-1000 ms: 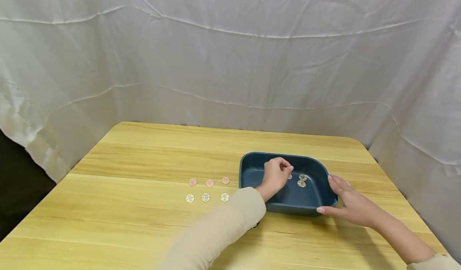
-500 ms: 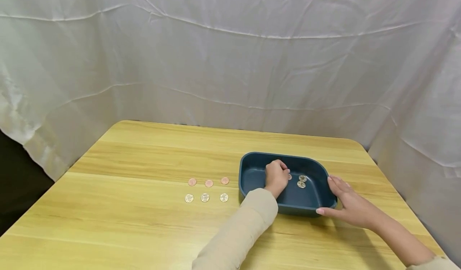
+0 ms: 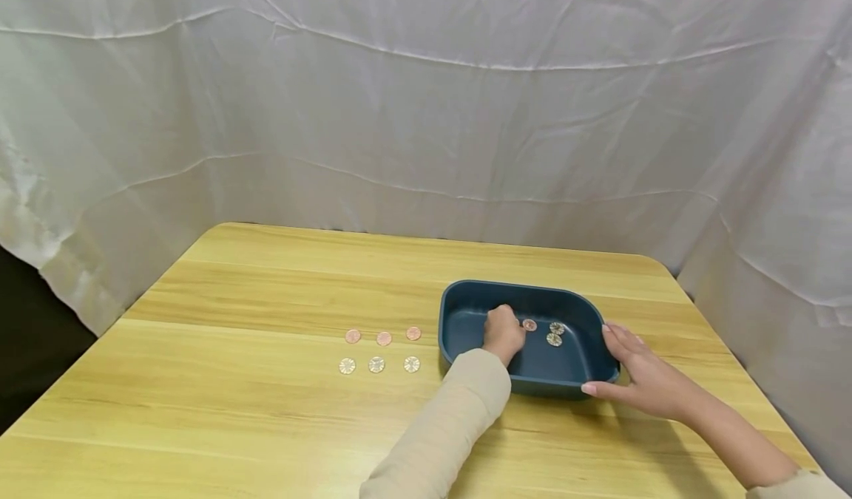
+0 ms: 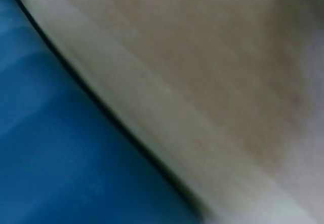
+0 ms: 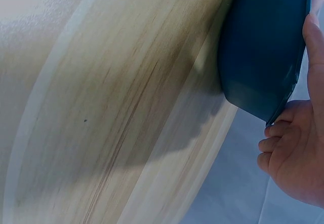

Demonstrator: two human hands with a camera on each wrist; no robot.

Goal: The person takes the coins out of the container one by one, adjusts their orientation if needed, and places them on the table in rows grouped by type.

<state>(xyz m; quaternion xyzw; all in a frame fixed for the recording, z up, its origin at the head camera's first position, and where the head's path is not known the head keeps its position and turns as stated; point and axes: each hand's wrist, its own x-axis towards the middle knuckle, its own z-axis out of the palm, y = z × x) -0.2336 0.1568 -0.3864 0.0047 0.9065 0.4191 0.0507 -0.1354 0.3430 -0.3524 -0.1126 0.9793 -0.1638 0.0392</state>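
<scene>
A dark blue plastic tray [image 3: 542, 389] with rounded corners stands on the table. My left hand [image 3: 502, 333] is down inside it, knuckles up and fingers bent; the fingertips are hidden, so a coin between them cannot be made out. Just right of this hand a copper coin [image 3: 529, 324] lies on the tray's floor, and beyond it are two gold coins [image 3: 555, 339], one in front of the other. My right hand [image 3: 642, 373] grips the tray's right end, thumb at the front rim and fingers along the side. The right wrist view shows this hand [image 5: 298, 138] against the tray's outer wall.
Left of the tray, copper coins [image 3: 384, 338] form a row on the wooden table [image 3: 233, 403], with a row of gold-silver coins [image 3: 376, 364] in front. A pale curtain [image 3: 426, 129] hangs behind the table. The left wrist view is blurred.
My left hand has lowered and drawn slightly back to the left inside the tray, so the copper coin beside it shows fully. My right hand keeps its place on the tray.
</scene>
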